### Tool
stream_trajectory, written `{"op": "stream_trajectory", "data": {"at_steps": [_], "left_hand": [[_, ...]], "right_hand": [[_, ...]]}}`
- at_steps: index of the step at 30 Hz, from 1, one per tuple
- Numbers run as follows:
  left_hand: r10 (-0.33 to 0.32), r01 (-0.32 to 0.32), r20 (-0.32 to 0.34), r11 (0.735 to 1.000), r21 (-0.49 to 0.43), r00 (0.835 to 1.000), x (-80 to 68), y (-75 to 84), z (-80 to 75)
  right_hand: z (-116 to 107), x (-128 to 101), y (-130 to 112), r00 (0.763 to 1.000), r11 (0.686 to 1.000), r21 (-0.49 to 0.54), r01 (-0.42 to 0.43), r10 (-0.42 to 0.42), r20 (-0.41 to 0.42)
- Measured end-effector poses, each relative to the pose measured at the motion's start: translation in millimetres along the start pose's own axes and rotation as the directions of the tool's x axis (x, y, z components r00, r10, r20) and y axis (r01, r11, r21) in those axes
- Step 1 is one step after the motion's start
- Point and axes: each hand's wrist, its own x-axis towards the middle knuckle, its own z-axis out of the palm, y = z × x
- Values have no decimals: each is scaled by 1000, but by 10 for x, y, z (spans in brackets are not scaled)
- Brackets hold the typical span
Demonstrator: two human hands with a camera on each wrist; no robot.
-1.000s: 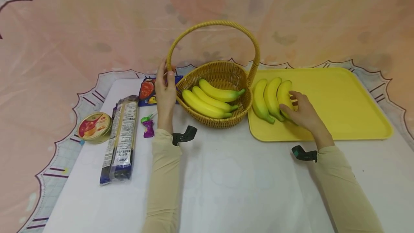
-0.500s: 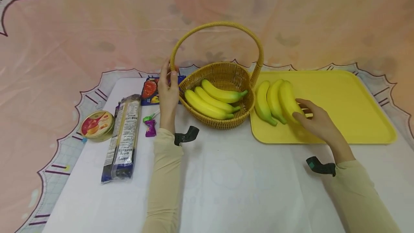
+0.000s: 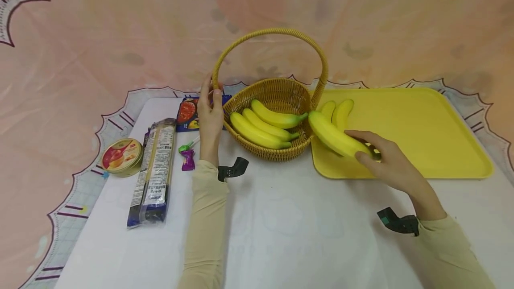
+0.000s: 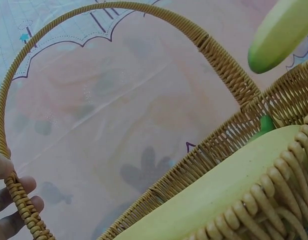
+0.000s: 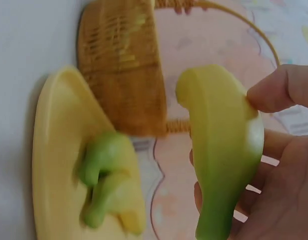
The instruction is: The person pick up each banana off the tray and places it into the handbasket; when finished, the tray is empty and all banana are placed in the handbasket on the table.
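Observation:
A wicker basket [image 3: 277,153] with a tall hoop handle [image 3: 273,32] stands mid-table with three bananas [image 3: 265,124] inside. My left hand [image 3: 210,117] grips the handle's base at the basket's left rim; its fingers [image 4: 16,200] curl round the handle. My right hand [image 3: 387,159] holds one banana [image 3: 335,137], lifted off the yellow tray [image 3: 421,146] and pointing toward the basket. That banana [image 5: 226,145] fills the right wrist view, held between thumb and fingers. Two bananas [image 3: 339,111] still lie on the tray's left end.
Left of the basket lie a long noodle packet [image 3: 154,168], a round tin [image 3: 122,157], a dark snack box [image 3: 188,113] and a purple-and-green candy [image 3: 186,155]. The white table has a pink patterned cloth [image 3: 80,48] behind it.
My right hand has picked one banana out of the three on the tray, lifted it and swung its tip left toward the basket. My left hand has stayed on the handle.

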Motion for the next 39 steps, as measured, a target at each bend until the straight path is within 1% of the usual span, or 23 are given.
{"op": "stream_trajectory", "data": {"at_steps": [5,9,12,17,24,26,29,32,33,35,37,39], "left_hand": [[-25,25,-7,1000,-10,1000,-8,-7,-7],[-43,43,-7,999,-12,999,-18,-16,0],[-44,44,-6,999,-20,999,-33,-5,9],[-25,25,-7,1000,-2,1000,-47,11,16],[-10,10,-12,1000,7,1000,-33,5,13],[4,-4,-16,1000,3,1000,-27,1,15],[11,-11,-17,1000,-2,1000,-20,-8,20],[5,-5,-11,1000,-2,1000,-18,-11,24],[1,-1,-7,1000,-3,1000,-18,-11,24],[-3,3,-2,1000,1,1000,-18,-11,21],[-1,1,0,1000,2,1000,-16,-10,13],[7,-7,0,1000,4,1000,-10,-8,3]], "right_hand": [[164,208,-181,998,1000,2,18,-18,53],[320,411,-277,996,999,26,40,-42,82],[423,562,-345,994,997,23,76,-77,78],[560,809,-453,988,990,-25,140,-138,71],[772,1152,-537,981,989,-44,142,-135,136],[828,1234,-559,978,988,-48,150,-141,153],[890,1318,-588,973,986,-54,155,-142,184],[917,1348,-599,969,987,-50,152,-139,203],[921,1349,-595,970,988,-45,149,-137,203],[922,1336,-572,975,989,-28,142,-135,175],[907,1316,-537,983,989,10,145,-145,109],[867,1290,-493,987,986,57,158,-159,11]]}}
